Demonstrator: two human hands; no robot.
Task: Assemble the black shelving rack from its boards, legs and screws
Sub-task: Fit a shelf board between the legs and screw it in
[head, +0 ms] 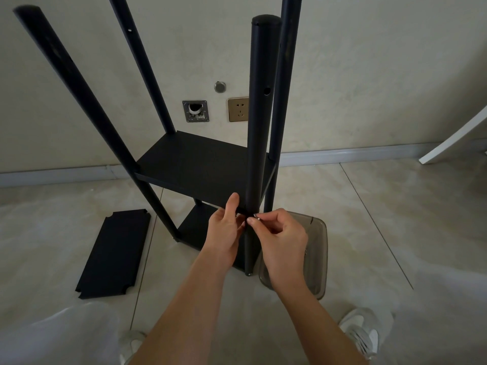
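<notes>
The screw sits at the near right leg, level with the middle board (its axis seems to lie crosswise to the upright leg). The right hand pinches it from the right. The left hand holds the board's near edge just left of the leg. A spare board lies on the floor, far left.
</notes>
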